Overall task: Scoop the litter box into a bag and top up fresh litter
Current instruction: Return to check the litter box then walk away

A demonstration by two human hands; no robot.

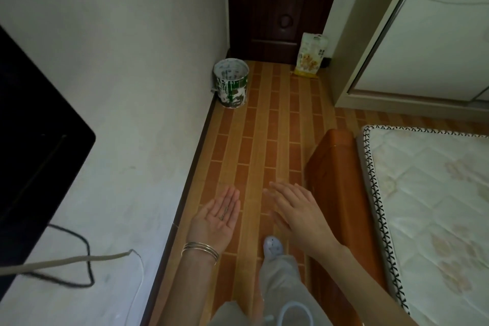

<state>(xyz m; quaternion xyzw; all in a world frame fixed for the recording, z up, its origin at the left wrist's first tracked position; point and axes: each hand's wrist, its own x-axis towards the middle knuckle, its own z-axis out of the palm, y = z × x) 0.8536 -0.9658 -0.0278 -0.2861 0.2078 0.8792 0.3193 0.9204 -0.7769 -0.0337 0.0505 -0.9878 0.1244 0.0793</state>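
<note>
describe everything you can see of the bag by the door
The bag is a printed pouch, white above and yellow at the base, with small tan animals pictured on its front; the lettering is too small to read. Its top edge looks crimped and a little crumpled. It stands upright on the floor, its back against the dark door, close beside the wardrobe frame. Nothing else touches it.

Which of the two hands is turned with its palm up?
The left hand, the one with thin bangles on its wrist, shows its open palm. The right hand is turned palm down, so only its back shows.
</note>
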